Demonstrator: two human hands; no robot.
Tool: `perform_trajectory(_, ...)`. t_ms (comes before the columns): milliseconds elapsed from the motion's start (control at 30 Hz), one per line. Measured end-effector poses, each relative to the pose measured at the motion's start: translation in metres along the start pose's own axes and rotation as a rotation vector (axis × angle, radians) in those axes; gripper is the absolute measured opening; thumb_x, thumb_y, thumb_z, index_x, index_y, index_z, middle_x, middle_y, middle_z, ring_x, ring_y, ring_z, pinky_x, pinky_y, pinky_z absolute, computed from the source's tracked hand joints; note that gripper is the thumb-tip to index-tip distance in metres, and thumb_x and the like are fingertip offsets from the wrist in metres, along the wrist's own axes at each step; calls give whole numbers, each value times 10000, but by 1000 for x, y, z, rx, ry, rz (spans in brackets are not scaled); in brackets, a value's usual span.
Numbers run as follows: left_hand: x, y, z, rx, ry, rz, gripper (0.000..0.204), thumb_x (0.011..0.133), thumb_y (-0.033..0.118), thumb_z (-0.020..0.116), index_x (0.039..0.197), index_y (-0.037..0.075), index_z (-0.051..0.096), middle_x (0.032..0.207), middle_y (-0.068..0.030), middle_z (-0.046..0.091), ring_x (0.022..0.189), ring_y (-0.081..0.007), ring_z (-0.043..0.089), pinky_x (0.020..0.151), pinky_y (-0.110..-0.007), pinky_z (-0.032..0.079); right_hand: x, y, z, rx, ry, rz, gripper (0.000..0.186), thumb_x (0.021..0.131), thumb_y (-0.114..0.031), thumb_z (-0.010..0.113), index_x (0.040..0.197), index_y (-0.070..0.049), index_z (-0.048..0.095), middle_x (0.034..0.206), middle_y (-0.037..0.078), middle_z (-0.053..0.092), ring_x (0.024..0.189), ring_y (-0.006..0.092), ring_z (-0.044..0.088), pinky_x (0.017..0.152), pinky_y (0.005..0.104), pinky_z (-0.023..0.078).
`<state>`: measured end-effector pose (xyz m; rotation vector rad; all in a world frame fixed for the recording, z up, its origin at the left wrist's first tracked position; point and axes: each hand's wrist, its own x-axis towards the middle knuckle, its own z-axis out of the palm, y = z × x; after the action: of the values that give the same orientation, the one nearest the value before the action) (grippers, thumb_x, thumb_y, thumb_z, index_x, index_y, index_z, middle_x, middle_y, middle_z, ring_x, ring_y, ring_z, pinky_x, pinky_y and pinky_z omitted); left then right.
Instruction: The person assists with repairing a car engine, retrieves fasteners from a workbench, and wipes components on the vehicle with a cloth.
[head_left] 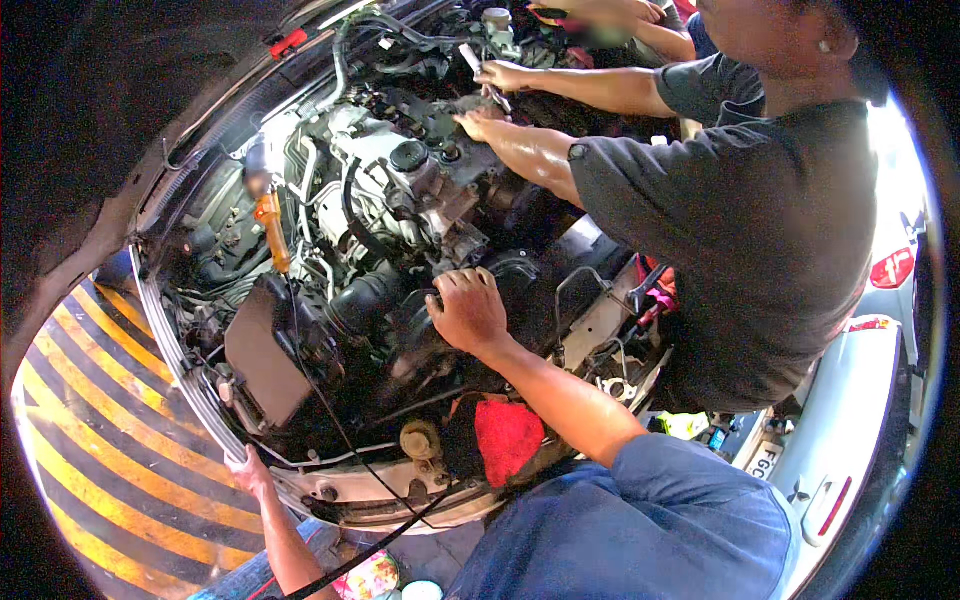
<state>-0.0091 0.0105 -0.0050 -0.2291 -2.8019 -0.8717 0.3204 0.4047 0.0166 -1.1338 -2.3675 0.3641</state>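
Note:
My right hand reaches over the black plastic parts at the front of an open car engine bay. Its fingers curl down with their tips hidden, the thumb a little apart; what they hold, if anything, cannot be made out. Close by lies a ribbed black air intake hose. At the lower left, my left hand grips the edge of the car's fender. An orange work light hangs above the engine, its black cable running down toward me.
At the right, a co-worker in a dark shirt leans over the engine with both hands near a metal tool. More hands work farther back. A red cloth lies on the front panel. Yellow-and-black floor stripes show left; a pale car stands right.

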Motion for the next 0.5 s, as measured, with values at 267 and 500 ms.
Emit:
perform_trajectory(267,1,4,0,215,23,-134,585,750,327,711,1241,86,504,1046,-180,652,928,-352,635,805,-445,487,-1,-1,0,-51,-61,26,256,836,-329,547,876,-83,605,896,102,640,919,264,586,931,427,365)
perform_trajectory(500,-9,17,-9,206,47,-113,566,763,348,691,1228,83,506,1066,-176,645,953,-365,622,815,-450,480,-4,-7,-4,-68,-90,56,254,831,-335,570,879,-89,611,897,106,645,952,263,582,956,426,350)
